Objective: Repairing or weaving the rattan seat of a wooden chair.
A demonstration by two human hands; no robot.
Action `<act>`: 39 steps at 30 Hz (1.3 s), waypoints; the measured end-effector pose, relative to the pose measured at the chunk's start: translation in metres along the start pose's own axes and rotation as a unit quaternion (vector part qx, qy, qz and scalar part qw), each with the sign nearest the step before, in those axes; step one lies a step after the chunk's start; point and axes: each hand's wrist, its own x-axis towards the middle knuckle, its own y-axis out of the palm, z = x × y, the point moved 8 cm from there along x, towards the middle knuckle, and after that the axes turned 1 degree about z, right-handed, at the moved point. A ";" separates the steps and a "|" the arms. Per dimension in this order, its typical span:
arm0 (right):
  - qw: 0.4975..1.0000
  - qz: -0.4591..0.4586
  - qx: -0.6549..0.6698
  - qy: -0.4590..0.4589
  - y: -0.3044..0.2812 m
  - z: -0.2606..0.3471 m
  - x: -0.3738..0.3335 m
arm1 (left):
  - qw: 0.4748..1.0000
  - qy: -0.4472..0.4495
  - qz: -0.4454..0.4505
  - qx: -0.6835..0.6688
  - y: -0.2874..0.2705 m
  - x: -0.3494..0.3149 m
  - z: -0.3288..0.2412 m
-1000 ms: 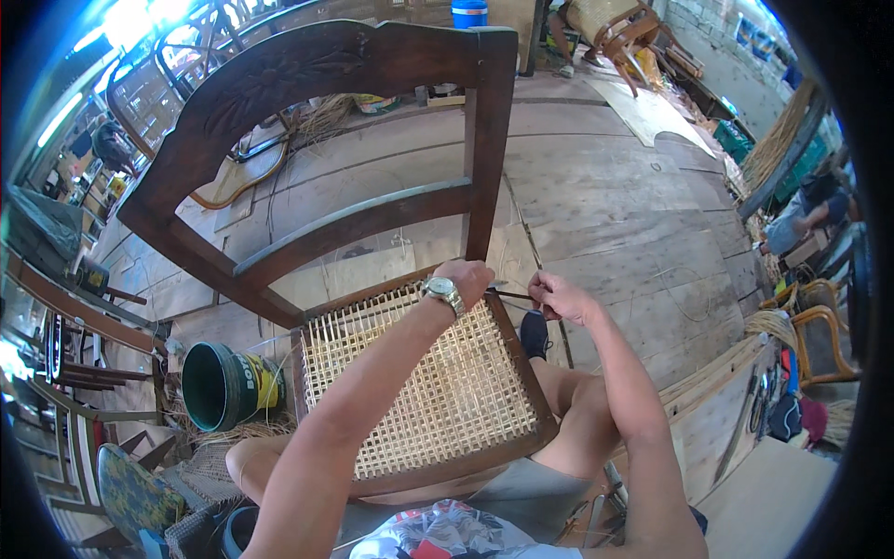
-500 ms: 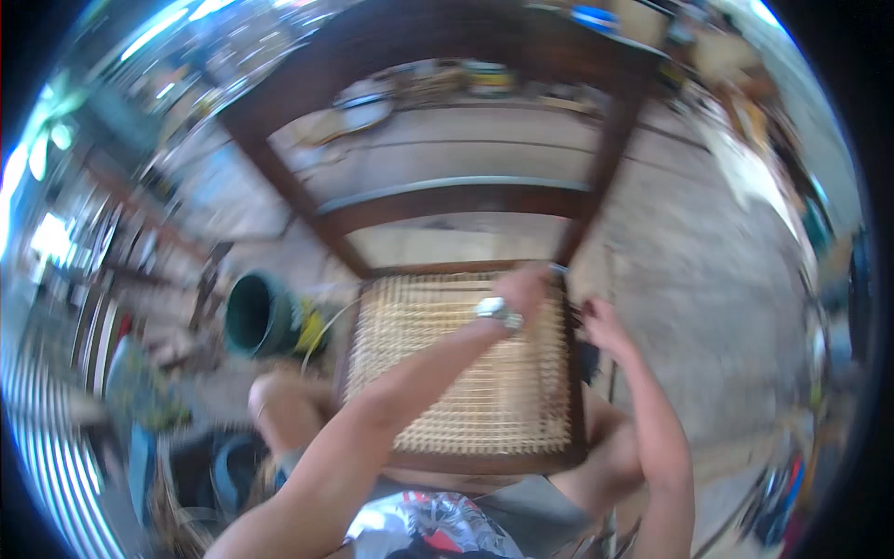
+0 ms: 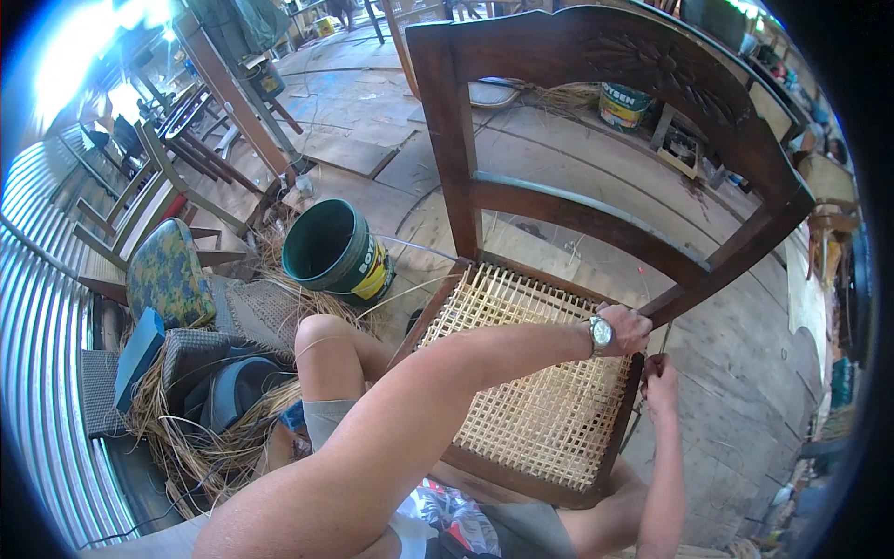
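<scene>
A dark wooden chair (image 3: pixel 596 224) with a carved top rail stands before me, its seat between my legs. Woven cane (image 3: pixel 549 410) in an open grid of pale strands fills the seat frame. My left arm reaches across the cane, a metal watch (image 3: pixel 601 334) on its wrist. At the seat's far right corner, by the back post, my left hand (image 3: pixel 629 330) is closed; what its fingers hold is hidden. Just outside the right rail, my right hand (image 3: pixel 660 380) is closed in a pinch, slightly below the left one. Anything between those fingertips is too small to make out.
A dark green bucket (image 3: pixel 328 250) stands left of the chair. Loose fibre strands (image 3: pixel 200 433) lie heaped beside a camouflage-patterned cushion (image 3: pixel 169 272) and a wooden chair frame (image 3: pixel 154 186). Another paint bucket (image 3: pixel 622 107) is farther back. Corrugated metal (image 3: pixel 47 373) lines the left side.
The view has swung left, so the chair now appears farther right and tilted. My left hand has come nearer the seat's far right corner; my right hand stays beside the right rail.
</scene>
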 end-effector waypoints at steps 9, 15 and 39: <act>0.993 0.083 -0.030 0.082 -0.032 -0.028 -0.010 | 0.634 -0.619 -0.154 -0.438 0.038 -0.083 0.113; 0.995 0.076 -0.025 0.062 -0.036 -0.030 -0.006 | 0.836 -0.488 -0.095 -0.234 0.007 -0.075 0.099; 0.972 0.100 0.111 -0.180 0.027 0.106 -0.031 | 0.738 -0.251 -0.240 -0.578 -0.172 -0.043 0.071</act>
